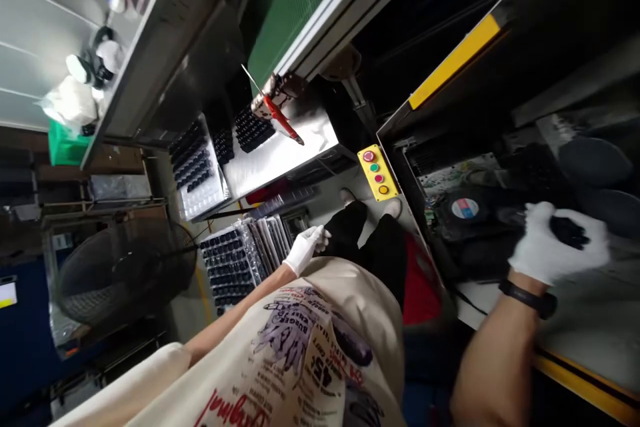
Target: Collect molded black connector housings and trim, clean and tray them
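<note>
My right hand (555, 247), in a white glove, reaches into the machine bay on the right. Its thumb and fingers curl around a small black part (569, 232), whose exact kind is too dark to make out. Close to that hand are a dark block with a round blue, white and red label (465, 207) and dark round pads (595, 163). My left hand (306, 250), also gloved in white, hangs in front of my waist with its fingers drawn together. Whatever those fingers may hold is hidden. Beside it stand trays of black parts (227, 263).
A yellow button box (377, 173) sits on the machine's edge. A red-handled pointed tool (283, 121) hangs by the green conveyor belt (285, 13). More black parts fill a tray (193, 160) on the metal table (305, 140). A large fan (125, 267) stands at left.
</note>
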### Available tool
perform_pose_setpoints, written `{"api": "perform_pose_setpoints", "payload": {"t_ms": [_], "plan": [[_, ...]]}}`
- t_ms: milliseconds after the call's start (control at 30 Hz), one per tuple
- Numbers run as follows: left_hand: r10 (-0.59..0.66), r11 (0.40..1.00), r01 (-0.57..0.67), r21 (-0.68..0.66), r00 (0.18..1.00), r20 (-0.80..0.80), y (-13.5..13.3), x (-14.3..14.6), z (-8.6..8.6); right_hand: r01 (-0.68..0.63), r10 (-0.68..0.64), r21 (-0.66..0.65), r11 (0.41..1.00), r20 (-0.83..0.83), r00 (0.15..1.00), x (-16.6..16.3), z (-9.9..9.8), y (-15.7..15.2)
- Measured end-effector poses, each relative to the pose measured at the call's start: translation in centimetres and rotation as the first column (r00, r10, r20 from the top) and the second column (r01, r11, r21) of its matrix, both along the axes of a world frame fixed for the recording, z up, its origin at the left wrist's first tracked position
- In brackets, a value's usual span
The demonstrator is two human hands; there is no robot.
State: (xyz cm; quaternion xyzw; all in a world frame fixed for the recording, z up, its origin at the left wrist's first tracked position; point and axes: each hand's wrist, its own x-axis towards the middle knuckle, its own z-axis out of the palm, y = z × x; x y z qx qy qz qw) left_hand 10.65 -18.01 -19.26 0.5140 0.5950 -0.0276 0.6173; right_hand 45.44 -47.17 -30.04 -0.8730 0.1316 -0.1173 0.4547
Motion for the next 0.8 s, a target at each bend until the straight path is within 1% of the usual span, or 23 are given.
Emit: {"api": "perform_pose_setpoints", "payload": {"t_ms": [67,100,233,333,467,533,633,733,800], "plan": [[0.008,1.000,-0.009,-0.020,1.000,-0.026,-0.7,0.1,-0.5,-0.113,0.114,-0.023,0.993,0.067,0.991,-0.1,-0.4,-0.2],[0.015,0.999,-0.017,-0.035,0.999,-0.032,-1.0,0.2,-0.7,-0.146,0.148,-0.025,0.989,0.106,0.983,-0.1,-0.5,-0.3],[0.011,0.998,-0.014,-0.062,0.999,-0.037,-1.9,0.4,-1.8,-0.190,0.191,-0.030,0.981,0.223,0.956,-0.4,0.1,-0.1],[0.001,0.996,-0.004,-0.090,0.999,-0.039,-2.2,0.3,-2.9,-0.170,0.176,-0.044,0.984,0.222,0.959,-0.6,0.5,0.5],[0.143,0.971,-0.138,-0.193,0.990,0.012,-2.4,0.4,-3.9,-0.165,0.176,-0.072,0.984,0.171,0.970,-0.5,0.7,0.7],[0.162,0.969,-0.160,-0.189,0.987,-0.001,-2.4,0.6,-4.0,-0.184,0.197,-0.090,0.979,0.153,0.969,-0.5,0.7,0.6],[0.077,0.983,-0.085,-0.161,0.995,-0.055,-2.4,1.0,-4.0,-0.189,0.201,-0.083,0.978,0.169,0.965,-0.4,0.7,0.6],[-0.074,0.989,0.066,-0.132,0.996,-0.052,-2.5,1.9,-4.1,-0.190,0.188,-0.012,0.982,0.221,0.957,-0.4,0.7,0.8],[-0.181,0.978,0.177,-0.110,0.983,-0.033,-2.7,2.9,-4.2,-0.199,0.182,0.050,0.979,0.235,0.955,-0.3,0.7,0.9]]}}
